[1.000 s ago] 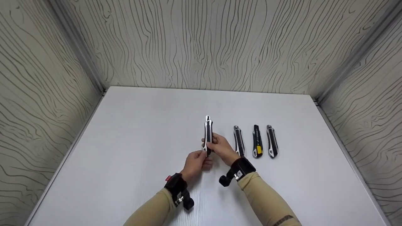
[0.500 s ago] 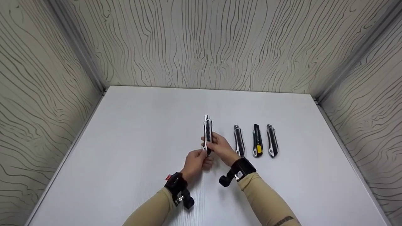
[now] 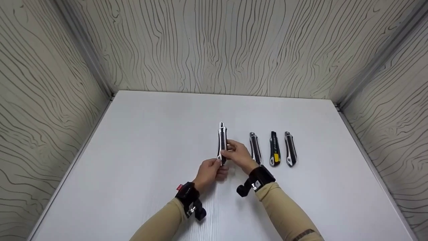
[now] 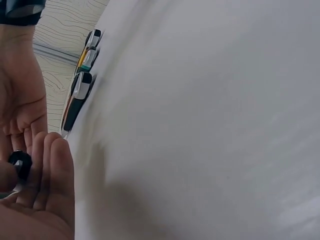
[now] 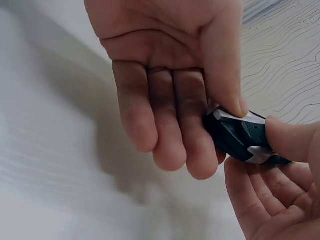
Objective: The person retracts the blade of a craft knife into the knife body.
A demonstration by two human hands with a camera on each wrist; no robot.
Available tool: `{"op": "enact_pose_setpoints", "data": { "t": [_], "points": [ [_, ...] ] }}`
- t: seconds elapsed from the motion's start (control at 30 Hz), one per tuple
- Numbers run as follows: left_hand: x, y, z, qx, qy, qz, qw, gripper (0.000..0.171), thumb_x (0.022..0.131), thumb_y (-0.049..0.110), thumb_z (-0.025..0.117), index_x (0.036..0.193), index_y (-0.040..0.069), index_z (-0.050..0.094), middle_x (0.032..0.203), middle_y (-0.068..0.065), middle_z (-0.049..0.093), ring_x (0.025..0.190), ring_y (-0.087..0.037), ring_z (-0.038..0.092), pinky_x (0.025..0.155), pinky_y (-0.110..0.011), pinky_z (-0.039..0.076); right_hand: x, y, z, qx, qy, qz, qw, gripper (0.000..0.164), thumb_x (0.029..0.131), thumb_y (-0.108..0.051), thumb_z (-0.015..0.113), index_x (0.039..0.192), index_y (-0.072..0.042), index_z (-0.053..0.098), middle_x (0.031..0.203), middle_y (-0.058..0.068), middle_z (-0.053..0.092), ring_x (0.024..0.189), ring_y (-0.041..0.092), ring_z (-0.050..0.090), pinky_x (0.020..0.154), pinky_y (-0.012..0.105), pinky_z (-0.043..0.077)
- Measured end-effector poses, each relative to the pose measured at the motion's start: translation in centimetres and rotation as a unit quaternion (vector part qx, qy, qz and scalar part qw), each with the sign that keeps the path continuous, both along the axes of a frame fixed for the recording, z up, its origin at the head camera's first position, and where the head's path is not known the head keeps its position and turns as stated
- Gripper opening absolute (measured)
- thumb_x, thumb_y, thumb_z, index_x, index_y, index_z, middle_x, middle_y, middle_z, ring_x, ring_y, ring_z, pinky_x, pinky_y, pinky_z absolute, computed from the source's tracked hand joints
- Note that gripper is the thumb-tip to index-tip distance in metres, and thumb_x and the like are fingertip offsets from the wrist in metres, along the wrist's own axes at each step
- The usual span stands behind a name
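In the head view, a white-and-black utility knife [image 3: 222, 139] is held blade end away from me, over the white table. My left hand [image 3: 208, 172] pinches its near end between thumb and fingers. My right hand [image 3: 239, 154] grips the lower half from the right side, thumb on top. The right wrist view shows the knife's dark green butt end [image 5: 237, 135] with both thumbs on it; my left hand [image 5: 165, 90] has its other fingers stretched past it. In the left wrist view only a small dark part of the knife [image 4: 20, 162] shows between the fingers.
To the right lie three more knives in a row: a silver-and-black one [image 3: 255, 147] partly behind my right wrist, a dark one with a yellow part [image 3: 275, 150], and another silver-and-black one [image 3: 290, 149]. Wood-patterned walls [image 3: 214, 47] enclose the white table [image 3: 150, 134].
Both hands keep their hold on the knife in nearly the same place. My right wrist has shifted slightly to the right. The three lying knives rest as before.
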State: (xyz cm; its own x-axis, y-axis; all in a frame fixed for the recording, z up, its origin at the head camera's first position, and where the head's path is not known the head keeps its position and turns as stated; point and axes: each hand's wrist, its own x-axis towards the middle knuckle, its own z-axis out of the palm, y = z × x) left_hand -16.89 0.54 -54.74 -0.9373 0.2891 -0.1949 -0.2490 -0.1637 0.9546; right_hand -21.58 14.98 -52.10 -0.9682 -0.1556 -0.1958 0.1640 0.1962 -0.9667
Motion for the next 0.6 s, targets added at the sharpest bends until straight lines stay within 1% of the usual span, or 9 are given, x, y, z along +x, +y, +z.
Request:
{"op": "enact_pose_setpoints", "data": {
  "t": [0.1,0.2,0.3,0.4,0.5,0.6],
  "points": [
    [-0.1,0.5,0.1,0.006,-0.009,-0.008,0.9999,0.034,0.104,0.01,0.039,0.108,-0.02,0.054,0.08,-0.011,0.064,0.064,-0.013,0.059,0.056,-0.023,0.048,0.0,0.5,0.0,-0.006,-0.006,-0.011,1.0,0.052,0.088,0.0,0.065,0.137,0.005,0.049,0.114,0.024,0.066,0.088,0.017,0.067,0.085,0.033,0.058],
    [-0.2,1.1,0.1,0.01,-0.014,-0.017,0.9997,0.034,0.104,0.01,0.038,0.106,-0.02,0.054,0.081,-0.012,0.063,0.064,-0.014,0.058,0.056,-0.023,0.047,0.1,1.1,0.1,-0.002,-0.008,-0.018,1.0,0.052,0.088,0.001,0.064,0.138,0.004,0.049,0.115,0.023,0.066,0.09,0.019,0.069,0.086,0.034,0.058],
    [-0.3,1.8,0.2,0.001,-0.017,-0.021,0.9996,0.033,0.104,0.01,0.039,0.105,-0.019,0.056,0.083,-0.014,0.065,0.066,-0.014,0.061,0.058,-0.023,0.051,0.1,1.8,0.2,0.013,-0.005,-0.023,1.0,0.052,0.088,0.001,0.064,0.137,0.004,0.049,0.117,0.025,0.066,0.093,0.023,0.069,0.087,0.035,0.058],
    [-0.3,2.5,0.2,-0.008,-0.021,-0.026,0.9994,0.033,0.104,0.011,0.039,0.107,-0.018,0.057,0.089,-0.021,0.069,0.069,-0.015,0.065,0.063,-0.026,0.057,0.3,2.5,0.3,0.033,-0.009,-0.033,0.999,0.051,0.088,-0.001,0.064,0.137,0.003,0.05,0.119,0.023,0.066,0.096,0.023,0.068,0.088,0.035,0.058],
    [-0.2,3.2,0.3,-0.016,-0.023,-0.03,0.9992,0.034,0.103,0.012,0.039,0.109,-0.017,0.058,0.097,-0.03,0.069,0.072,-0.016,0.067,0.068,-0.031,0.06,0.5,3.2,0.5,0.044,-0.016,-0.044,0.998,0.051,0.088,-0.003,0.066,0.137,0.002,0.05,0.121,0.022,0.065,0.099,0.024,0.068,0.089,0.035,0.057],
    [-0.2,3.8,0.2,-0.023,-0.021,-0.032,0.999,0.035,0.103,0.013,0.04,0.109,-0.017,0.059,0.1,-0.033,0.068,0.074,-0.018,0.069,0.07,-0.034,0.061,0.7,3.8,0.5,0.049,-0.018,-0.045,0.998,0.05,0.089,-0.004,0.065,0.137,0.003,0.05,0.123,0.024,0.064,0.102,0.027,0.067,0.09,0.036,0.057]
  ]
}}
